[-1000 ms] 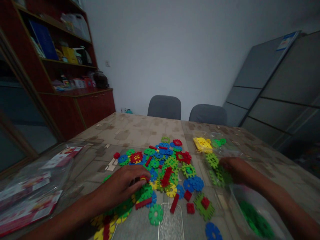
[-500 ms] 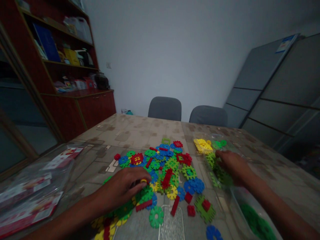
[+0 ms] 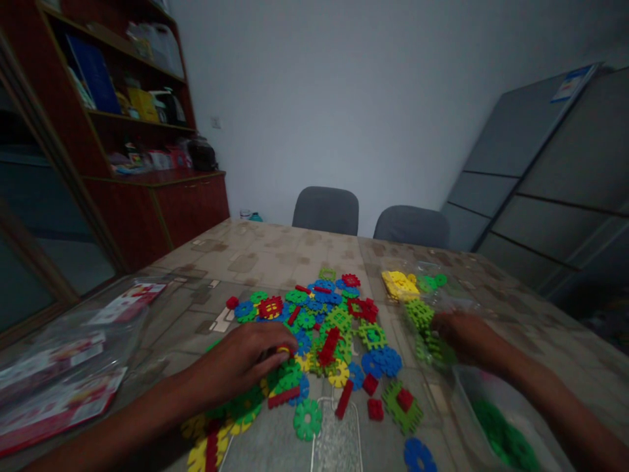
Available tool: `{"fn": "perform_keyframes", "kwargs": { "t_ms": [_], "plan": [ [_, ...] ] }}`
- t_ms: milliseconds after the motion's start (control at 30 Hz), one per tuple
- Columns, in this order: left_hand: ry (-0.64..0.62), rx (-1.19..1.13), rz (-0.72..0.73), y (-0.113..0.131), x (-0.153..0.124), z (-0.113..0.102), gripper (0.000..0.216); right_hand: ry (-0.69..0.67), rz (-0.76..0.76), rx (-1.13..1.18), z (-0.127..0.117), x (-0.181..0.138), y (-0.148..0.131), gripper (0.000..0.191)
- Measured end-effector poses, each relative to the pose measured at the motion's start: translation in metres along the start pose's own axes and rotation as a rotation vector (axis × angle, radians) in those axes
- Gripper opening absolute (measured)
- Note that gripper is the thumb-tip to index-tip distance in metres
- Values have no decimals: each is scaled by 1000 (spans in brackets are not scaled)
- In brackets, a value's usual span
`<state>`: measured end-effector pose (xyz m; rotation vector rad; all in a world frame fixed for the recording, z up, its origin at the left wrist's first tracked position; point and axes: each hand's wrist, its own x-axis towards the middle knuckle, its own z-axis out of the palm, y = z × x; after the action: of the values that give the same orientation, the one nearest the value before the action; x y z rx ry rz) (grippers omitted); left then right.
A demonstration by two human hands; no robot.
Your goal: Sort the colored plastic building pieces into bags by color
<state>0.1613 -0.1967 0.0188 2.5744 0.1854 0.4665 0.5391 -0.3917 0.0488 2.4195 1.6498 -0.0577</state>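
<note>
Left hand (image 3: 246,354), thumb and fingers clamped on a small red-and-yellow piece (image 3: 284,350), partly hidden, held short of the far edge of the table (image 3: 275,252), right hand (image 3: 455,331) blurred, its grip cannot be told, lime-green notched squares (image 3: 419,314) beside it, toward the right edge

Both forearms (image 3: 162,408) aslant — left fingers (image 3: 276,334) bent (right fingers (image 3: 445,324) blurry).

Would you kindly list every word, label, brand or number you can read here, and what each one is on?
No text is legible.
Red-and-white printed cards in clear plastic: print too blurred to read.
Blue-and-white label on the grey panelled door: too small to read.
Yellow box on the shelf: nothing legible.
Multicoloured notched plastic pieces: no lettering discernible.
</note>
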Motion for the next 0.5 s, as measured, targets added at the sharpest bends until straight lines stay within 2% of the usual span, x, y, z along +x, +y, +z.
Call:
{"fn": "perform_keyframes", "kwargs": {
  "t_ms": [233, 500],
  "plan": [
    [27, 25, -30, -1, -1, -5, 21, 41, 28, 19, 2, 2, 6, 33],
    [-18, 54, -39, -1, -2, -5, 18, 37, -2, 75, -2, 0, -1, 35]
  ]
}}
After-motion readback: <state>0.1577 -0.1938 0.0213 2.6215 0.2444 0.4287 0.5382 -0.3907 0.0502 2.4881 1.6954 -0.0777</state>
